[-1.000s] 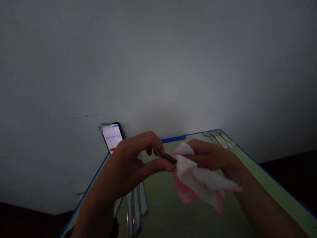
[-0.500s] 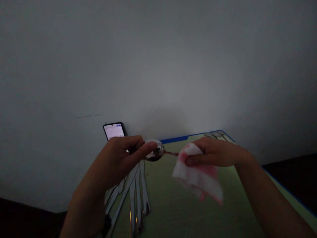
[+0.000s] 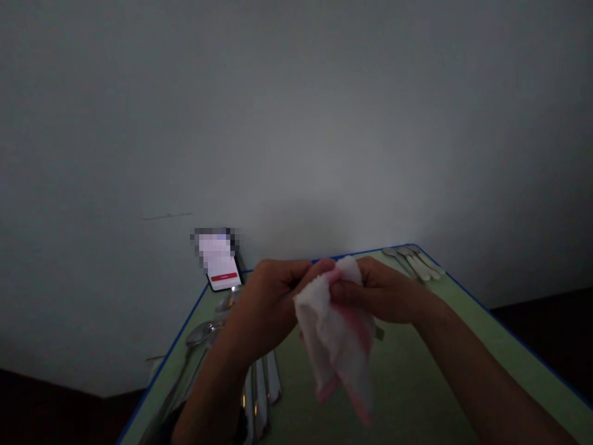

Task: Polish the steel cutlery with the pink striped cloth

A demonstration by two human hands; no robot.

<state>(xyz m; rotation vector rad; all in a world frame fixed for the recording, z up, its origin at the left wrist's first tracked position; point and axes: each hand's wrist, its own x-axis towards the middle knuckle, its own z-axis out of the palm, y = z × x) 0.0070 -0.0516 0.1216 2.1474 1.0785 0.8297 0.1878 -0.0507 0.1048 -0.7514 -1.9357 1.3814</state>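
Observation:
My left hand (image 3: 273,303) is closed with its thumb along the top. The spoon it gripped by the bowl a moment ago is now mostly hidden behind the hand and the cloth, and only what looks like its handle end (image 3: 380,334) peeks out to the right. Pinched in my right hand (image 3: 384,289) is a white and pink cloth (image 3: 336,340), wrapped around the spoon's handle and hanging down over the table. The two hands nearly meet at the cloth. Below my left forearm lie several spoons (image 3: 199,334) and other cutlery handles (image 3: 260,395).
A phone with a lit screen (image 3: 225,281) leans on the wall (image 3: 315,154) at the table's back left. Several spoons (image 3: 419,267) lie side by side at the back right corner. The green table (image 3: 417,383) has a blue edge.
My left hand has moved right, closer to my right hand, and the spoon's bowl is no longer visible. The cloth has shifted left, and more of the phone and the left-hand spoons shows.

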